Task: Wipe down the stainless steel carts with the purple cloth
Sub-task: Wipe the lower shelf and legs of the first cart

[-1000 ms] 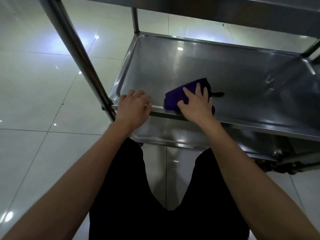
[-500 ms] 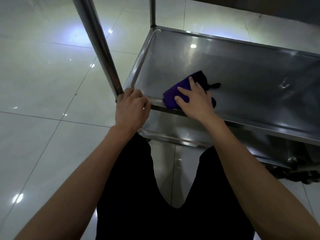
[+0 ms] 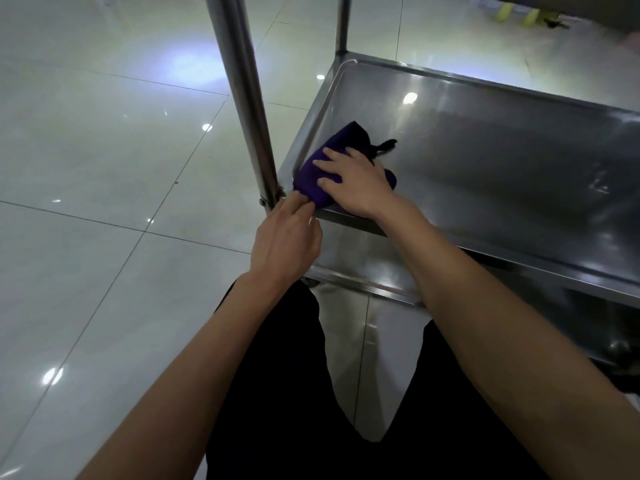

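Note:
A folded purple cloth (image 3: 313,181) lies in the near-left corner of the stainless steel cart's middle shelf (image 3: 485,150). My right hand (image 3: 356,181) lies flat on top of it, fingers spread and pointing left, pressing it onto the steel. A black loop (image 3: 386,147) sticks out from the cloth behind that hand. My left hand (image 3: 285,233) sits at the shelf's front rim beside the corner post (image 3: 242,98). Its fingers reach onto the rim and touch the cloth's near edge.
A lower shelf (image 3: 363,268) shows beneath the front rim. A second upright (image 3: 343,22) rises at the far-left corner. Glossy tiled floor (image 3: 104,168) spreads to the left. My legs in black are below. Yellow objects (image 3: 516,12) lie on the floor far back.
My right hand has slid the cloth left into the shelf's corner. My left hand has shifted along the rim toward the post, its fingers now reaching the cloth. The view has moved right.

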